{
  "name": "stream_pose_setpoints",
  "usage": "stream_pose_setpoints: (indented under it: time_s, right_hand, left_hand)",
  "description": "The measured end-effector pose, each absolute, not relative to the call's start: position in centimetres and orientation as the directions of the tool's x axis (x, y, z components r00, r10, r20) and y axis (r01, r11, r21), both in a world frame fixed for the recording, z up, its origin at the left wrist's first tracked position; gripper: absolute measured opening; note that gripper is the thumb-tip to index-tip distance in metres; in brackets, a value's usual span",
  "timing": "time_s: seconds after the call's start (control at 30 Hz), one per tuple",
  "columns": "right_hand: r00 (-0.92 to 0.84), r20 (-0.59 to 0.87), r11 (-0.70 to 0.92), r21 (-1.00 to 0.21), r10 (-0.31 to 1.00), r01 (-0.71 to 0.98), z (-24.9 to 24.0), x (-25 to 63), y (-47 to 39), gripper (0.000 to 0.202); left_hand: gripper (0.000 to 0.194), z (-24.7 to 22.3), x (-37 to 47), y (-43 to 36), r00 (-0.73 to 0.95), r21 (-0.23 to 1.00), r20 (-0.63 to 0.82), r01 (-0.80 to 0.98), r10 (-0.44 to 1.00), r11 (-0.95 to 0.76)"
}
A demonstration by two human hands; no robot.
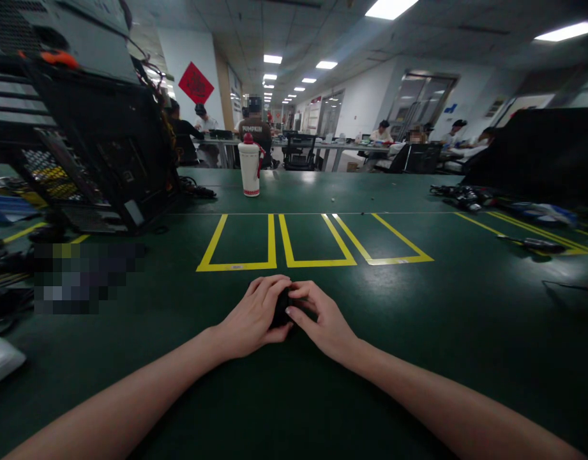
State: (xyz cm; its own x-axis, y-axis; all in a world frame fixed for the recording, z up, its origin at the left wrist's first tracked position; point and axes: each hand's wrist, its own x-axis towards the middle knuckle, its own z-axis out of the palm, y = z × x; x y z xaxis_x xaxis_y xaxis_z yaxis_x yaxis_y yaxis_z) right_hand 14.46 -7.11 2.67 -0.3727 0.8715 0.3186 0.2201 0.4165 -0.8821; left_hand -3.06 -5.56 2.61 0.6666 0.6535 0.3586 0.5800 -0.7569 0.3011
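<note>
A small black object sits between my two hands on the dark green table, near the middle of the view. My left hand is wrapped over its left side, fingers on top and thumb along the near edge. From the right, my right hand pinches the object's right side with curled fingers and thumb. Most of the object is hidden by the fingers, so its exact kind cannot be told. Just beyond the hands, yellow tape marks three frames on the tabletop.
A white bottle with a red lid stands beyond the tape. An open black computer case is at the left, cables around it. At the right lie cables and a black tool. Several people sit farther back.
</note>
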Motion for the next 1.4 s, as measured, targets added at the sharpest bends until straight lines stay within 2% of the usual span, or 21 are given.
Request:
stream_pose_setpoints:
  time_s: [0.2, 0.67, 0.87, 1.07, 1.23, 1.4]
  right_hand:
    - [-0.359, 0.306, 0.413, -0.870, 0.882, 0.271, 2.68, 14.43, -7.04, 0.029]
    - [-0.392, 0.319, 0.430, -0.870, 0.863, 0.241, 2.94, 14.59, -7.17, 0.015]
    - [-0.371, 0.306, 0.420, -0.863, 0.877, 0.282, 2.77, 14.57, -7.01, 0.027]
    - [-0.395, 0.300, 0.438, -0.837, 0.868, 0.328, 2.80, 14.56, -6.89, 0.021]
    - [-0.407, 0.321, 0.453, -0.844, 0.855, 0.286, 2.79, 14.53, -7.08, 0.025]
    - [-0.389, 0.352, 0.466, -0.848, 0.851, 0.252, 2.57, 14.52, -7.05, 0.018]
  left_hand:
    - [0.063, 2.79, -3.00, -5.66, 0.667, 0.300, 0.339, 0.592, 0.664, -0.748]
    - [0.063, 2.84, -3.06, -5.68, 0.675, 0.287, 0.328, 0.596, 0.661, -0.750]
    - [0.063, 2.85, -3.03, -5.71, 0.673, 0.283, 0.322, 0.603, 0.666, -0.746]
    - [0.063, 2.83, -2.99, -5.69, 0.675, 0.279, 0.322, 0.602, 0.664, -0.748]
    - [0.064, 2.76, -3.08, -5.71, 0.678, 0.281, 0.326, 0.595, 0.658, -0.753]
    - [0.063, 2.64, -3.12, -5.63, 0.676, 0.283, 0.334, 0.593, 0.657, -0.754]
